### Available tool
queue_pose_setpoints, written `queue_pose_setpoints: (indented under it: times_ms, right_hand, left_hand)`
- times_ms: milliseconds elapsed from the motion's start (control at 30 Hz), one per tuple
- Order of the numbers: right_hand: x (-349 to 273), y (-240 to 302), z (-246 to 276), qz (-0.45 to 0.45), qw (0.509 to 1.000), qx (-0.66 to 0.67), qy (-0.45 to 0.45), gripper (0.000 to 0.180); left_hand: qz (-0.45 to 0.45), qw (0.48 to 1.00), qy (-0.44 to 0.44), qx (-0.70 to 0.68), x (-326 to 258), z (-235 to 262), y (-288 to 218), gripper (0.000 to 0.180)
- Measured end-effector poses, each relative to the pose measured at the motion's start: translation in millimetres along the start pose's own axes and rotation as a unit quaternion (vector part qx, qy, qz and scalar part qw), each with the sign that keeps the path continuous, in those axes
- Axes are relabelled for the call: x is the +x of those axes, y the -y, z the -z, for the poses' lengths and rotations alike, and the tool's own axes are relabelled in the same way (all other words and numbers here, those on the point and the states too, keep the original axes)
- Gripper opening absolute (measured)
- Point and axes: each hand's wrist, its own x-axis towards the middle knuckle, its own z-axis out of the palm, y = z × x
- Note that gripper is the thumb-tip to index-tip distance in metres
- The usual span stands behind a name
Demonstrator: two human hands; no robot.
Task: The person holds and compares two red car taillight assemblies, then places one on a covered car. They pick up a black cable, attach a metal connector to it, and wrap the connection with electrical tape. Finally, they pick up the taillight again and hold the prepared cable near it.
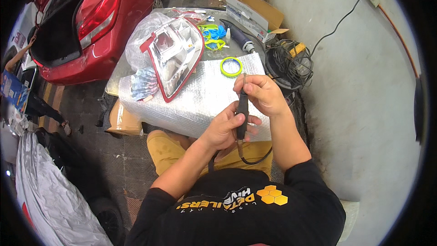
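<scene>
Upright before me is a slim black corded hand tool, with a thin metal tip on top and a cable curving from its lower end. My left hand is closed around its grip. At the upper end, my right hand pinches the tool near the metal tip. Beyond my hands, a car tail light with a red rim and a silvery, clear inside lies on the table. A yellow-green roll of tape rests on the silver bubble sheet, just past my right hand.
A dark blue power tool, yellow-green goggles and clear plastic wrap lie farther back. Right of the table are coiled cables by the wall and an open box. A red car stands left; another person is beyond.
</scene>
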Motion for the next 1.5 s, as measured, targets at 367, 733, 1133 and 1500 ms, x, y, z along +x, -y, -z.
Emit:
queue_pose_setpoints:
  times_ms: [367,733,1133,1500]
  right_hand:
    - [-9,-2,3,-0.001,0.998,-0.042,-0.046,0.018]
    - [14,-17,-3,-0.034,0.980,-0.170,-0.094,0.022]
    - [35,-31,-4,-0.060,0.974,-0.215,-0.031,0.027]
    - [-13,4,-6,-0.111,0.880,-0.455,-0.078,0.041]
  left_hand:
    - [-0.022,0.999,-0.039,0.019,-3,-4,14,0.036]
    - [-0.156,0.941,-0.186,0.235,8,30,31,0.027]
    - [-0.179,0.925,-0.196,0.273,1,35,32,0.027]
    - [-0.142,0.837,-0.153,0.506,-17,36,44,0.031]
